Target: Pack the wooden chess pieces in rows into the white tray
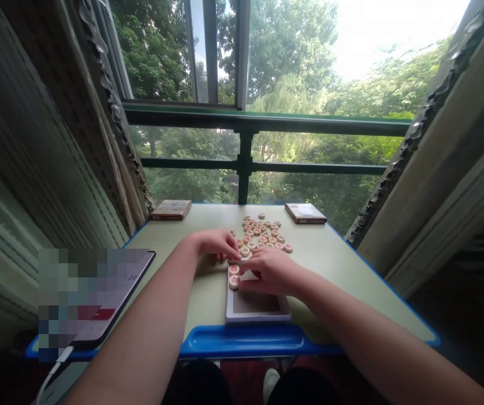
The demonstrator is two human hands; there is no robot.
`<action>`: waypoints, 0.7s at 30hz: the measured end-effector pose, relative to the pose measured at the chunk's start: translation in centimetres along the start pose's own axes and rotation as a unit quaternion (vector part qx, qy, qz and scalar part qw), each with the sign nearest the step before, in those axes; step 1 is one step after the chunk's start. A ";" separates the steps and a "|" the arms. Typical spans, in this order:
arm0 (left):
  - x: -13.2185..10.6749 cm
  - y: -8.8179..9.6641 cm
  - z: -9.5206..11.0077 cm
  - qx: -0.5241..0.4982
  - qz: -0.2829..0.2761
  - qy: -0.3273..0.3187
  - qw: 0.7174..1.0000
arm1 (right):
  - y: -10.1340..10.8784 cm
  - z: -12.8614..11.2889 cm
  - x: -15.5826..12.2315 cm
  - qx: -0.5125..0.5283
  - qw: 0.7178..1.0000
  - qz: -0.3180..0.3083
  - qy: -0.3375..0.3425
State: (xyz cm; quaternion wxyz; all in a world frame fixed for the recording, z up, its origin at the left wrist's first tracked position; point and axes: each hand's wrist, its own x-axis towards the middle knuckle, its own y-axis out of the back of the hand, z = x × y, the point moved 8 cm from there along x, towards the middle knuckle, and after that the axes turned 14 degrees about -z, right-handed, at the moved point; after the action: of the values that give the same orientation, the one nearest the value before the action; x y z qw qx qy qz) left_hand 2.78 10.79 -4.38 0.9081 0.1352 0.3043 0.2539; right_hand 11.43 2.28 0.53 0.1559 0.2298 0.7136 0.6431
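Xiangqi pieces [234,282], two, lie along the left side of a tray [259,318]; I have the right hand [273,269] curled beside them, the left hand [216,243] at its far edge, and can't tell whether either's fingers grasp anything. Loose discs [271,239] lie beyond.

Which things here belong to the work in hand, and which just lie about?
In use:
pale, round character-marked pieces
white, rectangular, shallow tray

Seemingly lying about:
flat, brown-sided box, far left
similar box, far right
black-edged device with white cable
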 end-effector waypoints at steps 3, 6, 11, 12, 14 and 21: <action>-0.2 0.0 0.1 -0.007 0.005 -0.001 1.000 | -0.3 -0.5 0.2 0.007 1.000 -0.009 0.012; -0.3 -0.2 0.0 -0.003 0.000 0.007 1.000 | -0.5 -0.9 0.3 0.011 1.000 -0.018 0.014; -0.5 -0.2 0.3 0.003 0.000 0.006 1.000 | -0.1 -0.3 0.3 0.019 1.000 -0.010 0.009; -0.6 -0.3 0.4 0.001 -0.002 0.006 1.000 | 0.0 0.1 0.3 0.022 1.000 -0.005 0.000; -0.6 -0.3 0.4 -0.004 -0.008 0.003 1.000 | 0.3 1.3 0.2 0.023 0.999 0.009 -0.031; -0.5 -0.1 -0.2 -0.041 -0.002 -0.008 0.999 | 1.6 6.6 -0.8 0.041 0.973 0.104 -0.200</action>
State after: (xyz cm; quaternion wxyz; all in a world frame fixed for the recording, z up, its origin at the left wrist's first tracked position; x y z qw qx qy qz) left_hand 2.34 10.49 -4.36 0.9157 0.0998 0.2865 0.2636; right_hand 15.75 7.49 1.25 0.2178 0.4328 0.6661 0.5671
